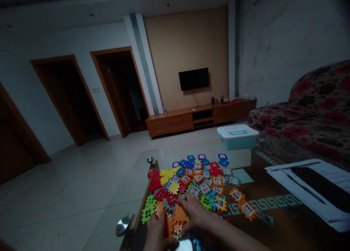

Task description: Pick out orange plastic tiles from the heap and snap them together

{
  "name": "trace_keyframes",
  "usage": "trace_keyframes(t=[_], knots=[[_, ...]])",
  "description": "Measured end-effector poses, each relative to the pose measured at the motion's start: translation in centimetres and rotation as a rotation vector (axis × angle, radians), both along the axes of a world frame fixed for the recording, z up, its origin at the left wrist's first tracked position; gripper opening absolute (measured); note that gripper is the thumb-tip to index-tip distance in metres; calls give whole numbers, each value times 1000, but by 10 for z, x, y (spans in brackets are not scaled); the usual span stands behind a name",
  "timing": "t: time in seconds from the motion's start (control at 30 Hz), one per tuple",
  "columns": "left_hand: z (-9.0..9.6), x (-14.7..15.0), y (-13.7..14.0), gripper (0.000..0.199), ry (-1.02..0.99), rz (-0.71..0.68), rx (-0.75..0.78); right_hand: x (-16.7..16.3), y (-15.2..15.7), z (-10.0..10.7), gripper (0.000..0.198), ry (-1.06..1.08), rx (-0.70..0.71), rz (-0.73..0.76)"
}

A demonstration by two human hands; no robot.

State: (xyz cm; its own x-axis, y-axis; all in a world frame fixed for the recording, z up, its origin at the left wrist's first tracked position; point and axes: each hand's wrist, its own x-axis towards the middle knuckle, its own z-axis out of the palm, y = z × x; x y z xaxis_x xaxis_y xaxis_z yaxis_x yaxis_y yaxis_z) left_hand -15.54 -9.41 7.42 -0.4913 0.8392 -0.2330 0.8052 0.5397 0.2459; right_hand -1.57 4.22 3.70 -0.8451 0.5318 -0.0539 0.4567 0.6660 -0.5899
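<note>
A heap of colourful plastic interlocking tiles [197,181] in red, yellow, blue, orange, green and grey lies on a dark glass-topped table [273,222]. My left hand [157,231] and my right hand [195,212] meet at the heap's near edge. Both grip orange tiles [176,218] pressed together between them. A green tile [149,207] lies just left of my left hand, at the table's edge.
A teal storage box with a white lid [237,136] stands at the table's far end. Papers with a dark flat object [314,185] lie on the right. A floral sofa [314,112] is at the right, with a TV [194,78] over a low wooden cabinet [199,118] on the far wall.
</note>
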Motion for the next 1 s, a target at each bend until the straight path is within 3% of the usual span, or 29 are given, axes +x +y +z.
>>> trace_keyframes(t=[0.17,0.33,0.67,0.8,1.0], knots=[[-8,-3,5,104,-16,49,10,3,7,5,119,-41,-65,-34],[-10,-2,9,90,-74,79,65,9,13,5,111,-8,-95,-1],[-24,14,32,67,-76,117,273,15,18,7,86,57,-2,64],[-19,16,43,50,-157,66,367,16,24,14,83,108,-2,38],[-5,25,87,37,-320,223,567,19,52,42,72,255,27,-123]])
